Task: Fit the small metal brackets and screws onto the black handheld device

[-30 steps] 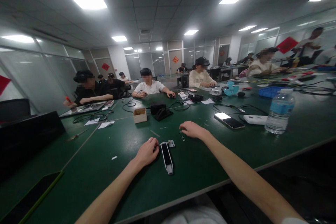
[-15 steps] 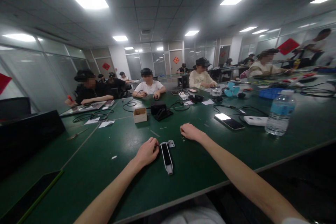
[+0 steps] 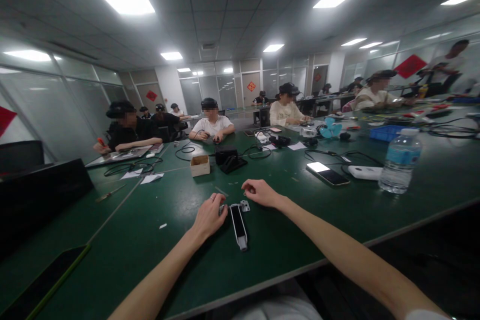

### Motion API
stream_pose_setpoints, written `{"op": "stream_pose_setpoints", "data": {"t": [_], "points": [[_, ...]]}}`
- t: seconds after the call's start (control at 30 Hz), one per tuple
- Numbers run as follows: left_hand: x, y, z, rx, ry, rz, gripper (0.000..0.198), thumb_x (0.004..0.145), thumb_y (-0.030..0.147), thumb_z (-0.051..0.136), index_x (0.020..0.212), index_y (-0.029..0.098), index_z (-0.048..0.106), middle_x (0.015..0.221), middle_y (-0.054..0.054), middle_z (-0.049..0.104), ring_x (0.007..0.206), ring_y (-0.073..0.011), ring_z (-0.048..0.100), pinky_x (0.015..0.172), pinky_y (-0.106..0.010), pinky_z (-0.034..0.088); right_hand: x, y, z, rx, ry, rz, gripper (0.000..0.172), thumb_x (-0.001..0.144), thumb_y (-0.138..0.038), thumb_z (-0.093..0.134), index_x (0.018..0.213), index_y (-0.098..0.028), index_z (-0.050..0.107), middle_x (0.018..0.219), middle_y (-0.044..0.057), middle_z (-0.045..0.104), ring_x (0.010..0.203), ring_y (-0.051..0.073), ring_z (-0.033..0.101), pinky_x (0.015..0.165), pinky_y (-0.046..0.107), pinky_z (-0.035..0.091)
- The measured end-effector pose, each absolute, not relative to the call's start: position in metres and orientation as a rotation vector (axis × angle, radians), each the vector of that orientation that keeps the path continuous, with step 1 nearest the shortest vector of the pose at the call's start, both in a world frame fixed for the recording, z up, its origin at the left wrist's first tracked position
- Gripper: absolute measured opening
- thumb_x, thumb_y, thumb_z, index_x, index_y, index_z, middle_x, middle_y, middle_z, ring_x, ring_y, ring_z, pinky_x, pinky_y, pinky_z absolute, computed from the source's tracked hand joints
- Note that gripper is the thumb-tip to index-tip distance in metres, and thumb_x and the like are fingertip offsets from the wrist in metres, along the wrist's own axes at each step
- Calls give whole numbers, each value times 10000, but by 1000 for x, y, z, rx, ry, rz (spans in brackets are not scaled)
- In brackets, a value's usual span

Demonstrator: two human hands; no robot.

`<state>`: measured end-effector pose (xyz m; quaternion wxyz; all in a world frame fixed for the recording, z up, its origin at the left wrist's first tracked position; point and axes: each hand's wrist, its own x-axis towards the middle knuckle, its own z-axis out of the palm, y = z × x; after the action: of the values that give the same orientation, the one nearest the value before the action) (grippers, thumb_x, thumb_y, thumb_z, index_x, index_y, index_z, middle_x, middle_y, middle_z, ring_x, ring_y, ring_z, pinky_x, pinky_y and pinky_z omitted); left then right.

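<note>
A narrow black and white device (image 3: 238, 225) lies lengthwise on the green table (image 3: 307, 230), with a small grey metal bracket (image 3: 245, 205) at its far end. My left hand (image 3: 210, 216) rests curled against the device's far left end, a ring on one finger. My right hand (image 3: 259, 193) hovers just beyond the bracket with its fingers pinched together; what they hold is too small to make out.
A phone (image 3: 327, 172), a white box (image 3: 364, 171) and a water bottle (image 3: 399, 160) stand to the right. A cardboard box (image 3: 199, 164) and a black charger with cables (image 3: 229, 159) sit further back. Several people work along the far side. A black case (image 3: 41, 187) fills the left.
My right hand has moved left from the scatter of small parts toward the bracket and closed into a pinch. My left hand stays at the device.
</note>
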<state>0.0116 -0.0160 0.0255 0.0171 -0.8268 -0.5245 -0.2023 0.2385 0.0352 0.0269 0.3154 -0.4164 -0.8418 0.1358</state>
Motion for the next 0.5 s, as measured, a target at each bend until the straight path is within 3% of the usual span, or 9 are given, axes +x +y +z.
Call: {"op": "stream_pose_setpoints", "data": {"t": [0.2, 0.5], "points": [[17, -17, 25, -2649, -1368, -698, 159, 874, 259, 501, 1024, 219, 533, 1008, -33, 591, 831, -163, 579, 746, -285, 455, 206, 9, 24, -856, -2110, 596, 115, 774, -162, 571, 886, -153, 600, 776, 5, 625, 651, 106, 554, 613, 209, 440], [14, -14, 22, -2575, -1115, -814, 120, 870, 235, 524, 954, 198, 602, 882, -36, 653, 802, -159, 611, 739, -276, 478, 203, 3, 24, -805, -2040, 652, 52, 789, -202, 574, 827, -166, 575, 729, -10, 596, 641, 112, 550, 597, 221, 442]]}}
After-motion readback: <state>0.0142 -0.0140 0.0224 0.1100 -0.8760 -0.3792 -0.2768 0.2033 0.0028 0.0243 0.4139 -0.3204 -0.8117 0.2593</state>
